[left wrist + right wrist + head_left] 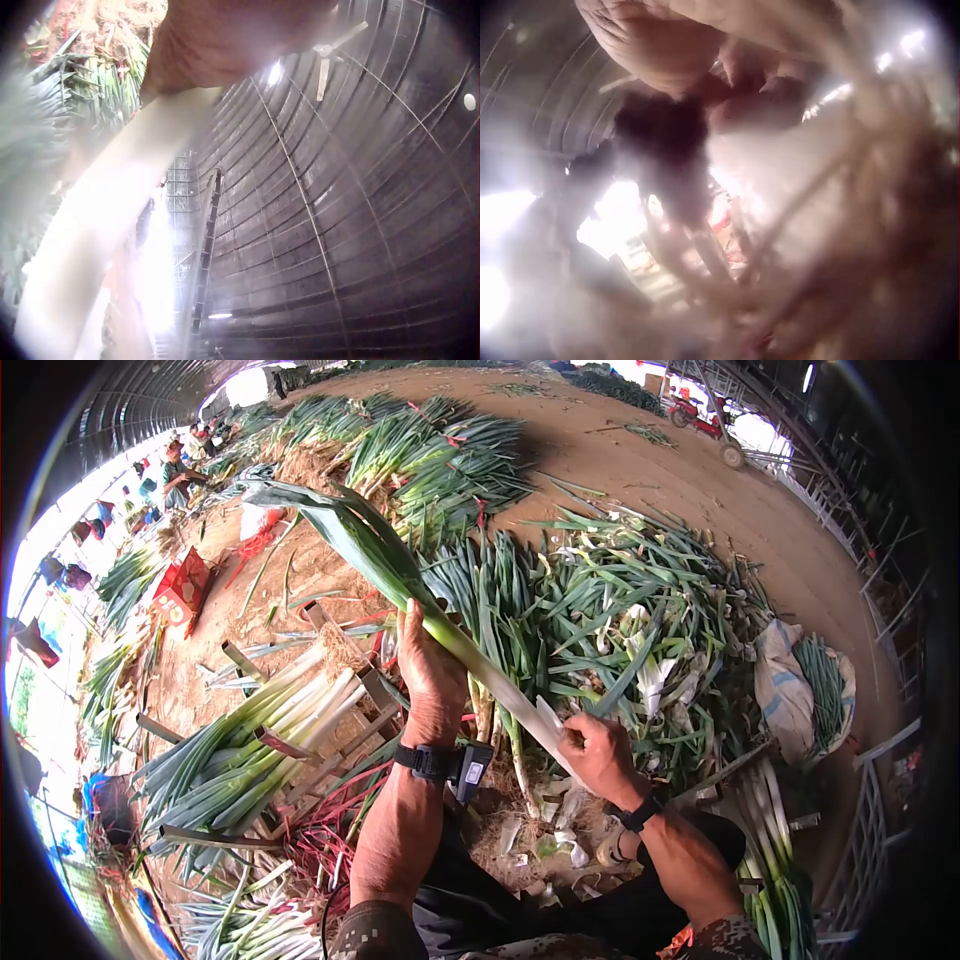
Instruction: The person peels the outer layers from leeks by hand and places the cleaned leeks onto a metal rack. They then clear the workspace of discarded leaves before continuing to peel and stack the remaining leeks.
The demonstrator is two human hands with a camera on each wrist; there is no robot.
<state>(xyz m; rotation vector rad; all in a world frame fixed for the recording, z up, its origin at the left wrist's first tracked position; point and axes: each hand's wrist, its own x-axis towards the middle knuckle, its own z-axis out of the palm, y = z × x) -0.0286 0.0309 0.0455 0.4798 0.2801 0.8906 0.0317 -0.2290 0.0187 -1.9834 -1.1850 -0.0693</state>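
One long green onion (505, 695) slants across the head view, green leaves at upper left, white stalk toward lower right. My left hand (432, 675) grips it where green turns to white. My right hand (603, 758), fingers curled, pinches at the lower white stalk, beside a loose flap of white skin (546, 715). In the left wrist view the pale stalk (94, 210) runs down from the left hand (232, 41). Blurred roots (870, 112) fill much of the right wrist view, below the right hand (664, 45); its fingertips are partly hidden.
A heap of green onions and stripped leaves (640, 610) lies ahead. Left of me, a wooden rack (290, 785) holds a stack of white-stalked onions (240, 750) near red ties (330, 840). A white sack (785, 690) stands at right, a red box (183, 590) at far left.
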